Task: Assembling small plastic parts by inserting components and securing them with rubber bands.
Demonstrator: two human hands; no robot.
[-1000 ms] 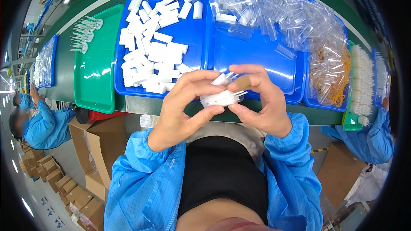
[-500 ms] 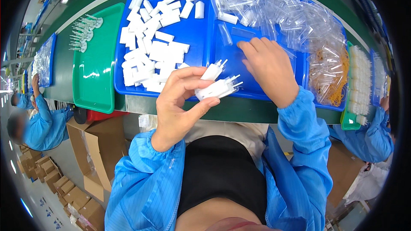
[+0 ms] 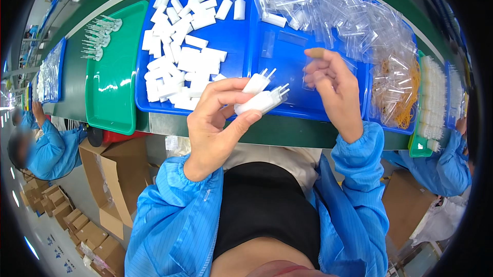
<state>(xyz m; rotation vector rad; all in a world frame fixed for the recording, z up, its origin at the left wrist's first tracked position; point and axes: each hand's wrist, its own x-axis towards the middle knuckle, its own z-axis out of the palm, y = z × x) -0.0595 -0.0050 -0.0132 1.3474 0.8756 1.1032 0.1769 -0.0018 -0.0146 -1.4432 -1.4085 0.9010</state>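
My left hand (image 3: 213, 123) is closed around two white plugs (image 3: 258, 103), which lie side by side with their pins pointing up and to the right. Clear plastic seems to wrap the nearer plug. To the right, my right hand (image 3: 334, 84) hovers over the blue tray (image 3: 280, 66), its fingers bent and slightly blurred. A yellowish cover sits on one fingertip. By its lower fingers a faint clear edge shows, but what they hold I cannot make out. Two flat clear plastic sleeves (image 3: 292, 37) lie on the tray beyond this hand.
Many white blocks (image 3: 197, 61) fill the tray's left part. Clear sleeves (image 3: 328, 7) are heaped at the back right, beside yellow rubber bands (image 3: 408, 94). A green tray (image 3: 110, 92) stands left, with white pronged parts (image 3: 100, 35) beyond it. Co-workers (image 3: 51, 148) sit at both sides.
My right hand has drawn back toward me and to the right, away from the sleeves on the tray. One loose sleeve there has turned more upright. My left hand keeps its grip, almost unmoved.
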